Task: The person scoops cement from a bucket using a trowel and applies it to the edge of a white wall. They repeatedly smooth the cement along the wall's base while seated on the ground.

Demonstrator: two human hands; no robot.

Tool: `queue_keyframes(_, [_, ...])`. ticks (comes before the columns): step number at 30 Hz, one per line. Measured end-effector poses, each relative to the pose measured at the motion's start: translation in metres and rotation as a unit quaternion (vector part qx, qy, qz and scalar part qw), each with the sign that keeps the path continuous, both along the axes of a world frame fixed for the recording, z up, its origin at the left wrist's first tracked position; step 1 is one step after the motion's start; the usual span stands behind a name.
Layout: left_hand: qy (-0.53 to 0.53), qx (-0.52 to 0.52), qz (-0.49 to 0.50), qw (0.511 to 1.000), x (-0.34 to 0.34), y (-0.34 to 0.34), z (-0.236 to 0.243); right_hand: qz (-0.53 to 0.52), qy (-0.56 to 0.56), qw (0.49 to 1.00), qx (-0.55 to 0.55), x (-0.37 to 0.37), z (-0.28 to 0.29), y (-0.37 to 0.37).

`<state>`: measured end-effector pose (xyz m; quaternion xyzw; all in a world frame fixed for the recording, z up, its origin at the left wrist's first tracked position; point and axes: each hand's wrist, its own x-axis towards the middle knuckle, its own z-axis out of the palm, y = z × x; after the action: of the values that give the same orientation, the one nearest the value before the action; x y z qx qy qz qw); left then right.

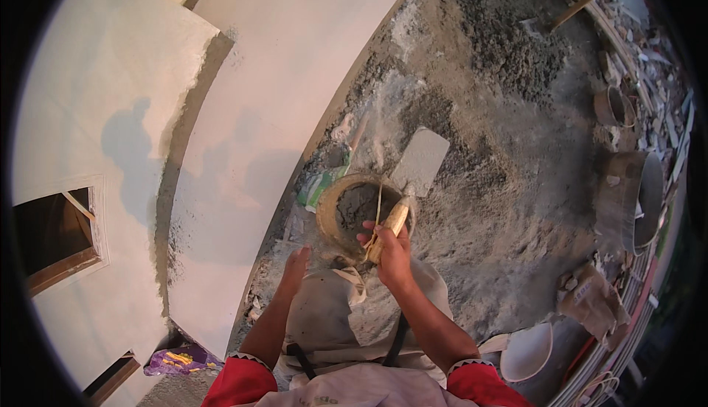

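Note:
My right hand (392,254) is closed round the thick wooden handle of a trowel (424,160). Its flat, grey-coated rectangular blade points away from me, past the far right rim of a round bucket (328,220). Grey mortar (359,206) lies inside the bucket, which stands just in front of my legs. A thin yellowish strip (380,197) runs across the bucket's mouth to my right hand; I cannot tell whether it is the bucket's handle. My left hand (297,267) hovers left of the bucket, seen edge-on, fingers extended and nothing visible in them.
A pale wall (243,149) with a raised ledge rises on the left. Rough ground with grey mortar mix (509,53) spreads ahead and right. Along the right edge are a wooden tool handle (574,10), a large bucket (619,200), a torn sack (594,300) and a white basin (526,352).

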<state>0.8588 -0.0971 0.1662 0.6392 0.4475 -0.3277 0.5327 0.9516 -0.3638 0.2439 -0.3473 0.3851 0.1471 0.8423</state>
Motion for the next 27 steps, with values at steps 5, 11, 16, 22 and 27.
queue_keyframes(5, [-0.016,-0.031,0.066,0.997,0.033,-0.016,-0.078,0.011,0.033,0.999,0.024,-0.001,-0.086,0.027])
queue_keyframes(11, [-0.082,-0.003,0.034,0.996,0.066,0.008,-0.152,0.000,-0.014,0.999,0.048,0.009,-0.120,0.031])
queue_keyframes(16, [-0.225,0.009,-0.003,0.974,0.098,0.014,-0.192,0.003,-0.068,0.998,0.018,0.036,-0.121,0.023])
queue_keyframes(22, [-0.288,-0.078,-0.019,0.954,0.132,-0.011,-0.203,-0.002,-0.176,0.984,-0.015,0.028,-0.108,0.013])
queue_keyframes(27, [-0.243,-0.140,-0.138,0.950,0.148,-0.044,-0.171,-0.062,-0.273,0.953,-0.114,0.016,-0.074,-0.019])
